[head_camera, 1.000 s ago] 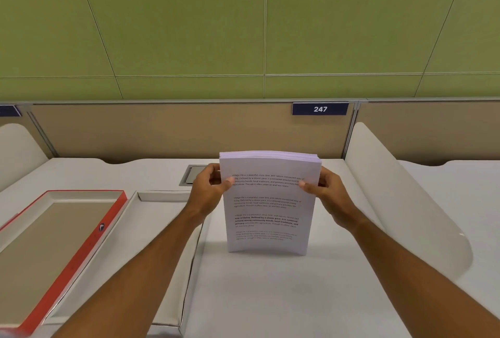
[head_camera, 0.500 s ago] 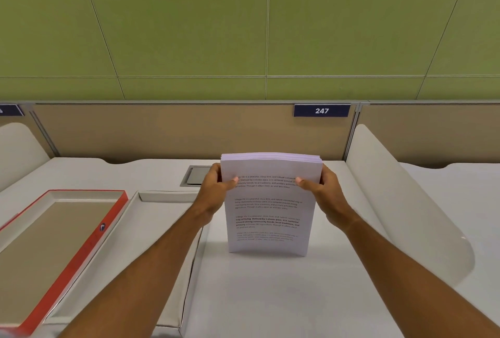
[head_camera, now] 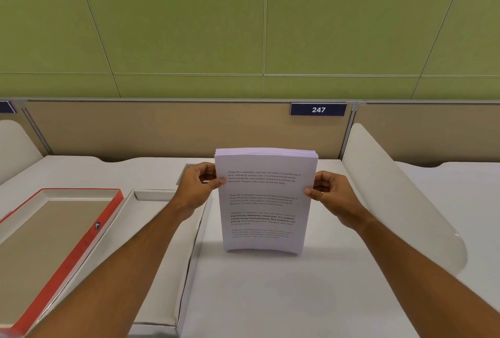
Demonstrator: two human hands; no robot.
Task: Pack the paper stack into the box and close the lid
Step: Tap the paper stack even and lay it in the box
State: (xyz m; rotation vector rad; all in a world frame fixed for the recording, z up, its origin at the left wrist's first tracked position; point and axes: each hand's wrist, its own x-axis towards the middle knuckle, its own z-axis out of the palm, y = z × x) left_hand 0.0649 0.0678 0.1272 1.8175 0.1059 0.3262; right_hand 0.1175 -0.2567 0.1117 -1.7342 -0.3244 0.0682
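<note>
At the far left, the red-rimmed lid (head_camera: 81, 240) lay upside down on the white desk (head_camera: 270, 297), its near corner cut off by the picture's edge. Just beside it on the right sat the white box (head_camera: 162, 270), open; the left forearm crossed over it and hid much of its floor, and its near end ran under the arm toward the bottom of the view. The left hand (head_camera: 196, 187) pinched the left edge of the paper stack (head_camera: 263, 199), thumb on the printed front, the other fingers curled behind and mostly out of sight. The stack stood upright on its lower edge on the desk, right of the box and outside it, the bottom bowing slightly. Its printed lines were too small to read in full. It covered part of a grey desk hatch (head_camera: 186, 170). The right hand (head_camera: 331, 194) gripped the right edge likewise, thumb in front, fingers partly hidden behind the sheets. Above, a sign (head_camera: 318, 109) read 247.
</note>
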